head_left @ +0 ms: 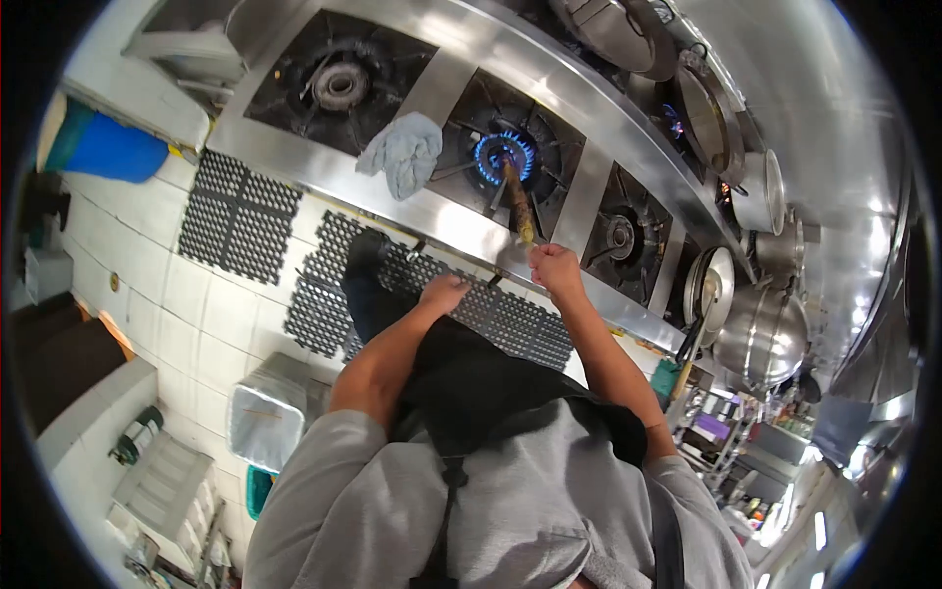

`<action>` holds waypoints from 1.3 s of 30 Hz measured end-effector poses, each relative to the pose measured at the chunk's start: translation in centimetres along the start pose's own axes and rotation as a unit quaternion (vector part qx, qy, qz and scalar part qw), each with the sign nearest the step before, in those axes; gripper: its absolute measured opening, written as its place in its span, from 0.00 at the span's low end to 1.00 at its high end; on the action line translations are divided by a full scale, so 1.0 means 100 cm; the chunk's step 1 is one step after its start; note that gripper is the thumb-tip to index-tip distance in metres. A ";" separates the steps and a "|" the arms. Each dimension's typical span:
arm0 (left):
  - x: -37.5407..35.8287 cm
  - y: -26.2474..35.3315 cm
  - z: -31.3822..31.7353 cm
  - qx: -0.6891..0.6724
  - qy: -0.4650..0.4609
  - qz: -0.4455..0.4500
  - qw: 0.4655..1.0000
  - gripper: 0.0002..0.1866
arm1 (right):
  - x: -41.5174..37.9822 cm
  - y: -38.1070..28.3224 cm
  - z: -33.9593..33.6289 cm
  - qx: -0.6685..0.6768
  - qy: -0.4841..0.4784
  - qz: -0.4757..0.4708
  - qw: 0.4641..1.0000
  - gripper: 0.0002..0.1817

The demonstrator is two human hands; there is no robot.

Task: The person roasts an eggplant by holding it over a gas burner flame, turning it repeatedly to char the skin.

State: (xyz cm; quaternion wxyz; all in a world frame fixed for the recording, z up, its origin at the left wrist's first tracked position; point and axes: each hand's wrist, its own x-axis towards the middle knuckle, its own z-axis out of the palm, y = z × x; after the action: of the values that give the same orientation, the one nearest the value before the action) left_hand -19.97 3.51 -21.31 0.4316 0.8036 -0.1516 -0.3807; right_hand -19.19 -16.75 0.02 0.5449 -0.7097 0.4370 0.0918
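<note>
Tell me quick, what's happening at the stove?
The right hand grips one end of a long, stick-like item; its other end is over the lit burner. The left hand is away from the stovetop, with nothing visible in it. A grey cloth lies beside that burner.

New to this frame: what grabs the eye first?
First, the ring of blue flame on the stove, second front burner from the left. Then the long, charred-looking stick in the right hand, its far end over the fire. Next, the crumpled grey-blue cloth, left of the lit burner.
</note>
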 end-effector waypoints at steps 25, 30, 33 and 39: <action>-0.170 -0.172 -0.266 0.169 0.063 0.014 0.984 0.18 | 0.062 0.069 0.024 -0.021 0.130 -0.078 0.988 0.11; -0.137 -0.118 -0.290 0.034 0.072 -0.081 0.994 0.20 | 0.042 0.049 0.023 0.103 0.071 -0.037 0.991 0.06; -0.136 -0.103 -0.296 -0.031 0.078 -0.132 0.988 0.20 | 0.031 0.032 0.023 0.178 0.045 -0.030 0.983 0.03; -0.143 -0.137 -0.298 0.373 0.028 0.011 0.927 0.12 | 0.014 0.013 0.020 0.217 0.052 -0.006 0.975 0.02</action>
State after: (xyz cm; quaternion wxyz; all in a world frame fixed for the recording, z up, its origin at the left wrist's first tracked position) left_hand -8.49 36.92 -15.44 0.1091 0.9152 -0.2789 -0.2696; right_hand -18.63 -15.84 -2.50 0.6626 -0.5811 0.4704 -0.0454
